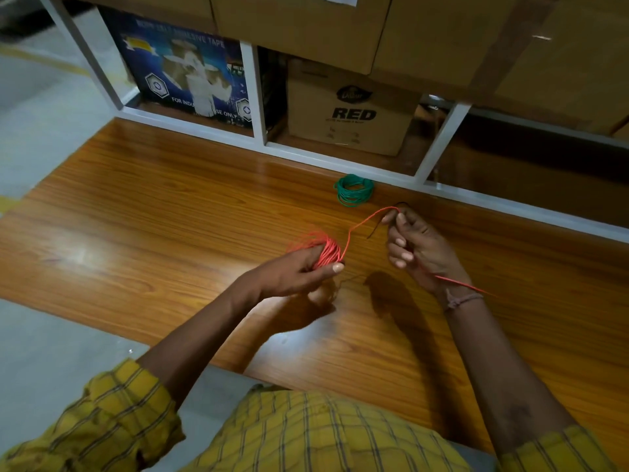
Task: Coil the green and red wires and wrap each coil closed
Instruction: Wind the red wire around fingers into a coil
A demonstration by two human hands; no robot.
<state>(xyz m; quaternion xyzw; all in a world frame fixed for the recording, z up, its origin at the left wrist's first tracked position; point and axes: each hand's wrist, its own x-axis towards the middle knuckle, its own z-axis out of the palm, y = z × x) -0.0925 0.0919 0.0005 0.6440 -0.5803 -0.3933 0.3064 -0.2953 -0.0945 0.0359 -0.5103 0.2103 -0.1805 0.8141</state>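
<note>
I see a glossy, smooth orange-brown wood-grain surface (170,212), matt brown cardboard boxes (350,110) (plain paper finish), and yellow checked cloth sleeves (112,420).

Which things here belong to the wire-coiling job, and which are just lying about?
Job: red wire, its coil in the left hand, its strand in the right hand; green coil.
Lying about: tape box; RED carton.

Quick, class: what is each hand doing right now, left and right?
Left hand: closed, its grip round the red wire coil.
Right hand: closed, pinching the loose red wire strand that runs up from the coil.
</note>
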